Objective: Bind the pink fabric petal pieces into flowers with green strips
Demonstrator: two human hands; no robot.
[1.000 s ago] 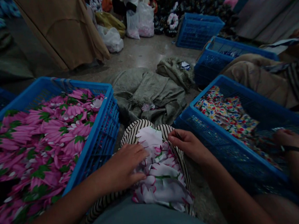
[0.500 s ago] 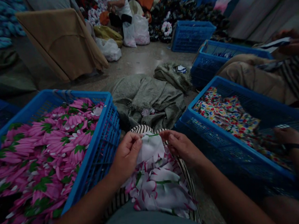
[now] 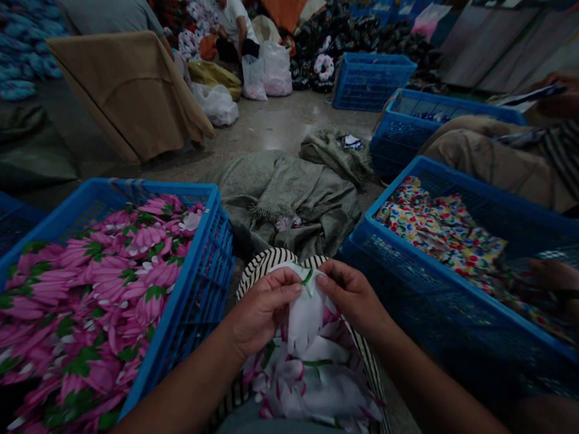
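Between my two hands hangs a white fabric piece (image 3: 305, 316) with a green top edge and a scalloped lower edge. My left hand (image 3: 264, 306) pinches its upper left corner between thumb and fingers. At the upper right corner, my right hand (image 3: 348, 291) is closed on the same piece. Beneath it, a heap of similar white fabric pieces (image 3: 328, 388) with pink and green edges lies on a black-and-white striped cloth (image 3: 268, 262) over my lap.
A blue crate (image 3: 167, 186) of pink and green flower-shaped pieces stands at left. Another blue crate (image 3: 396, 235) at right holds colourful printed fabric, with a co-worker's hand (image 3: 562, 279) at it. Grey-green sacking (image 3: 292, 190) lies ahead. Other people sit farther back.
My hands have come closer together, and the white fabric piece now hangs folded or bunched between them at its top edge. The camera view has tilted slightly upward.
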